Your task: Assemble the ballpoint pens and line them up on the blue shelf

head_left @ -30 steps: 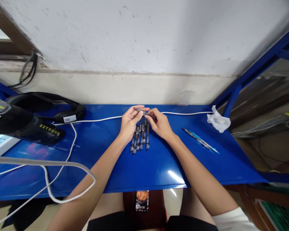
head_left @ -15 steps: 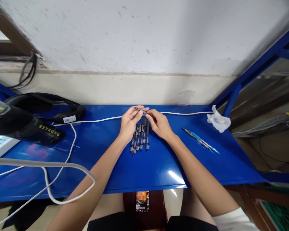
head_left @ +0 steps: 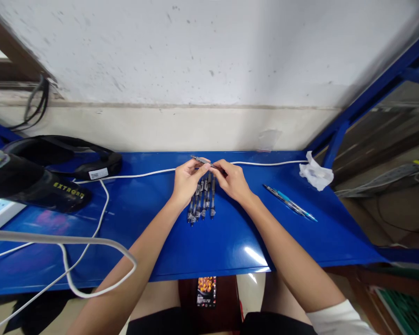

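Between my two hands, above the back of the blue table, is a dark pen [head_left: 201, 160]. My left hand [head_left: 188, 179] pinches its barrel between thumb and fingers, the tip pointing up to the left. The fingers of my right hand [head_left: 233, 179] close round the other end, which they partly hide. Just below the hands several black-and-clear pens [head_left: 203, 200] lie side by side on the table, clear wrapping at their near ends and their far ends partly covered by my hands.
On the blue table [head_left: 209, 251], two pens [head_left: 289, 202] and a crumpled white tissue [head_left: 316, 172] lie right. A black bottle [head_left: 31, 181], black headset [head_left: 101, 163], power strip [head_left: 0, 211] and white cable [head_left: 104, 204] are left. A phone [head_left: 206, 292] lies below the table edge.
The pen in my hands shows more of its length and now reaches further into my right hand. Both hands stay nearly in place; the view has shifted slightly.
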Motion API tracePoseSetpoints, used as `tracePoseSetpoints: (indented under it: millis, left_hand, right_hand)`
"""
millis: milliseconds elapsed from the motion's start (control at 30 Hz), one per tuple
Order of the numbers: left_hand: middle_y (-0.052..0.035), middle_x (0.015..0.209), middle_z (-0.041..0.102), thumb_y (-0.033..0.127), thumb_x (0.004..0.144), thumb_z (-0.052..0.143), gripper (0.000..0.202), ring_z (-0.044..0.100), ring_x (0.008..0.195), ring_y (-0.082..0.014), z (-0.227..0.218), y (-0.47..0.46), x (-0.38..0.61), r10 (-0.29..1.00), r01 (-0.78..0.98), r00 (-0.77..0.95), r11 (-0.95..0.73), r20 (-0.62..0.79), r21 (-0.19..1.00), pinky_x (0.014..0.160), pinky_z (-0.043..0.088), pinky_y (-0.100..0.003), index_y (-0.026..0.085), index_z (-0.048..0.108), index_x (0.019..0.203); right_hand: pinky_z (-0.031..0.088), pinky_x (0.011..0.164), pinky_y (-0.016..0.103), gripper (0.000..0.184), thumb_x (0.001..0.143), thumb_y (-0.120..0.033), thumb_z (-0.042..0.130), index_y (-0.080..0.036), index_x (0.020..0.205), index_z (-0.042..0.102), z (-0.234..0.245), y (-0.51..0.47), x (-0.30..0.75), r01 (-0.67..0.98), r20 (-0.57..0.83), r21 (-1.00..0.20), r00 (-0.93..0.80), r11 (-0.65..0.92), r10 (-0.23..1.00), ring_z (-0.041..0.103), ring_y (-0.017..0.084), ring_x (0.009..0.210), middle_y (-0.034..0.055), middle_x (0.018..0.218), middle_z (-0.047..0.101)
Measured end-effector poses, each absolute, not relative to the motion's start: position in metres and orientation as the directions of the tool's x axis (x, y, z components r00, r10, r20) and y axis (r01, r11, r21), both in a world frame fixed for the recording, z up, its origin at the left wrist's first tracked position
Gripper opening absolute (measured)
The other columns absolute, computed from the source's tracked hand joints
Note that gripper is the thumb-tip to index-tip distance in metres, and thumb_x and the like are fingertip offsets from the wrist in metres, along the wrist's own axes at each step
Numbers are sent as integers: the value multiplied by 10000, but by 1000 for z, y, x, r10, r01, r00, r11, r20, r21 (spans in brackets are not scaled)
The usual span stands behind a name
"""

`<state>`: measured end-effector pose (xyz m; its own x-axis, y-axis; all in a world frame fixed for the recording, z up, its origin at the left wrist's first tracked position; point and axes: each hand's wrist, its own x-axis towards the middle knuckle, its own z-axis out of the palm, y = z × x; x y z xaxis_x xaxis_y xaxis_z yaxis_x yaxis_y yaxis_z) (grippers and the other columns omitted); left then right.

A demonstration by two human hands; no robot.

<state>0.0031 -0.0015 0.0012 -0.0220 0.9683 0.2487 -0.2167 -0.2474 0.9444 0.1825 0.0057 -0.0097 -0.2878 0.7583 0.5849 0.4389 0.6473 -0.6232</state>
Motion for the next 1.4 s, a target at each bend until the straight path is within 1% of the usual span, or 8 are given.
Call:
tracePoseSetpoints:
  millis: [367,600,700,833,967,1067,1167,1400]
  left_hand:
    - [-48,1034,801,445,914,886,241,736,970,-231,0,-1,0,966,-216,41,-243,257,946,936,589,-355,243,850,1040]
    - [-47,1056,796,476,922,883,234,740,993,-219,-5,2,1,970,-290,-1,-233,243,928,901,593,-339,269,852,1028]
    - [-51,1090,816,446,909,902,235,739,1021,-213,-5,3,-1,970,-279,-61,-243,235,929,857,575,-312,269,868,1060]
    - [-75,1068,833,484,922,880,252,756,1078,-257,0,2,-2,971,-300,-61,-239,232,923,842,561,-334,252,875,1021]
    - [-100,1055,810,584,997,767,375,742,1036,-236,6,-1,-4,972,-362,-101,-234,212,902,832,550,-330,222,857,967]
    - [-85,966,778,602,991,764,402,717,916,-202,8,1,-7,973,-425,-162,-219,164,878,770,538,-311,213,817,903]
    - [-64,882,740,603,966,795,415,670,801,-170,7,5,-10,965,-458,-226,-228,136,859,702,514,-292,207,777,841]
    - [-42,796,698,651,909,829,471,611,709,-150,6,9,-15,943,-463,-311,-256,115,849,649,482,-276,206,731,790]
  right_hand:
    - [409,693,293,515,1124,-558,571,-214,752,660,8,4,182,235,394,-829,-400,508,828,535,147,657,-17,717,649]
    - [283,507,252,438,942,-633,811,-214,857,712,11,5,178,-101,221,-975,-355,198,909,382,96,516,-36,654,645]
    - [293,467,238,418,836,-571,930,-230,942,712,11,10,179,-318,167,-942,-165,107,972,382,87,496,-39,691,681]
    - [484,569,241,498,740,-607,987,-246,862,666,10,24,187,-528,89,-844,45,99,995,529,110,629,-39,765,648]
    - [607,748,303,575,820,-734,887,-266,832,554,9,33,198,-604,58,-795,34,67,998,645,152,760,-33,783,631]
    - [544,609,270,559,937,-718,793,-268,797,491,10,34,207,-623,119,-777,-9,88,993,444,121,553,-89,632,412]
    - [338,424,246,641,992,-735,703,-264,697,383,10,32,217,-675,118,-736,-51,53,992,184,110,477,-106,581,239]
    - [246,380,247,663,987,-588,623,-259,622,178,1,29,234,-812,91,-582,-18,39,996,39,103,475,-95,495,178]
